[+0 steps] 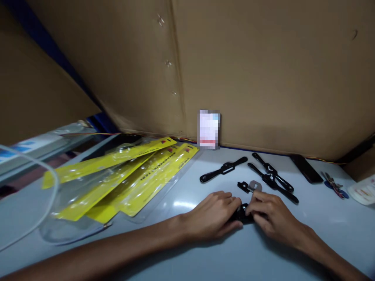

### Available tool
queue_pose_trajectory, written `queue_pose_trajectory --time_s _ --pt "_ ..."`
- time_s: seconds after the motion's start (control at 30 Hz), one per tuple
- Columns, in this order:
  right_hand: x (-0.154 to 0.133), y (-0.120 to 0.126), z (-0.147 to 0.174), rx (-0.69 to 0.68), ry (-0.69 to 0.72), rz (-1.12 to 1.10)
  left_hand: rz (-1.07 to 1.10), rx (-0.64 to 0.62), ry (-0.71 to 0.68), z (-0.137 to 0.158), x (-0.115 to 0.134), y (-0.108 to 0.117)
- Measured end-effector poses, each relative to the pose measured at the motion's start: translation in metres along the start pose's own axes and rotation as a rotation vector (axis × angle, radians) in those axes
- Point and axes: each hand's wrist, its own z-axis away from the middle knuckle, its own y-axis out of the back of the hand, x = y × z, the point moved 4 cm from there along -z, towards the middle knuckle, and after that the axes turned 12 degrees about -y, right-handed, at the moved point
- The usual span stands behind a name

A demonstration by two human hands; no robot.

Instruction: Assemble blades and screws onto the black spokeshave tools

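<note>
A black metal spokeshave (242,212) lies low over the table in front of me, mostly covered by my fingers. My left hand (215,214) is closed around its left side. At its middle, the bent fingers of my right hand (268,216) are pinched against it; any small part between the fingertips is hidden. Just beyond my right fingers rest a grey steel blade (255,185) and a small black cap plate (243,187). Farther back are one black spokeshave body (224,170) on its own and two more spokeshave bodies (271,175) lying crossed.
Yellow-backed clear plastic packages (158,179) fan out at the left. A white cable (54,191) loops beside them. Against the cardboard wall (263,78) leans a blurred bright-screened object (209,130). A black phone-like slab (306,168), keys (334,185) and a white tub (363,191) stand right.
</note>
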Motion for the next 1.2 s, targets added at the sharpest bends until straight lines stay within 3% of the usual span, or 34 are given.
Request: queue_pose_trajectory --time_s 0.13,0.3,0.5,0.77,0.97,1.2 --pt "0.005 0.007 -0.001 0.091 -0.038 0.048 0.008 0.012 -0.011 0.001 0.0 -0.001" --pt "-0.004 0.008 0.0 0.072 0.061 0.039 0.004 -0.001 -0.009 0.0 0.001 0.0" --pt "-0.001 -0.001 0.0 0.103 -0.076 0.056 0.001 -0.018 -0.023 -0.001 0.002 0.001" --pt "-0.019 0.004 0.009 0.085 0.156 0.087 -0.018 0.026 -0.077 0.0 0.002 0.0" --pt "-0.008 -0.004 0.007 0.148 -0.048 0.149 -0.042 0.012 -0.077 0.0 0.003 0.001" --pt "-0.006 -0.008 0.008 0.142 -0.143 0.115 -0.039 0.02 -0.074 0.0 0.002 0.0"
